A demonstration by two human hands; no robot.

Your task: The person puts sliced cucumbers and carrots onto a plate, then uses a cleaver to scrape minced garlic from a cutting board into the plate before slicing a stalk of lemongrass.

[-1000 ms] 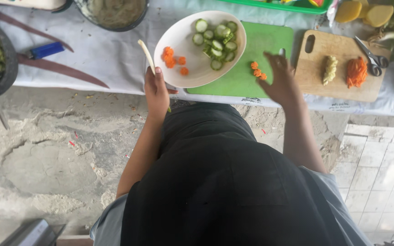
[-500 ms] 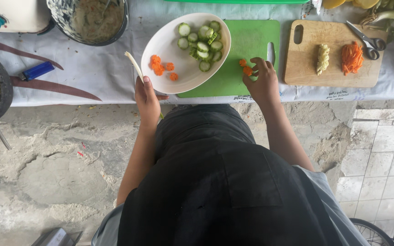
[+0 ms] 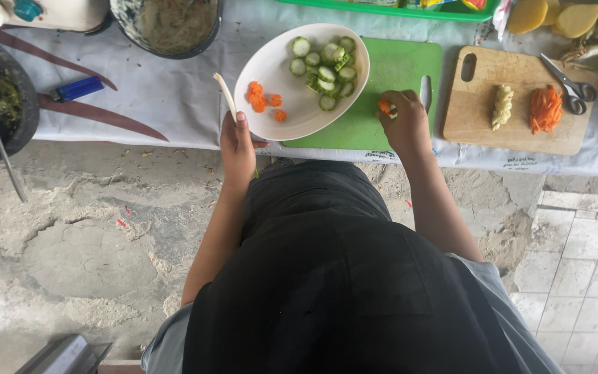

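We take the green plastic cutting board point(image 3: 382, 83) as our landmark. It lies on the white cloth-covered table point(image 3: 167, 90), with a rectangular wooden chopping board point(image 3: 513, 131) just to its right bearing shredded carrot and a pale grated heap.

Overlapping the green board's left edge sits the oval white plate point(image 3: 271, 69), tilted toward the person; cucumber slices point(image 3: 323, 62) fill its upper part and orange carrot rounds point(image 3: 263, 97) lie lower left.

Our left hand point(image 3: 238, 145) is closed around the plate's near rim together with a slim white-handled utensil point(image 3: 225, 88); what its hidden end is we cannot tell.

Our right hand point(image 3: 404, 125) rests on the board's lower middle, fingers drawn together, pinching a few orange carrot slices point(image 3: 385, 107).

In our judgement, good practice here means a light pinch so the thin rounds do not split, a level plate held close against the board, and a short carry, since the plate edge overhangs the table.
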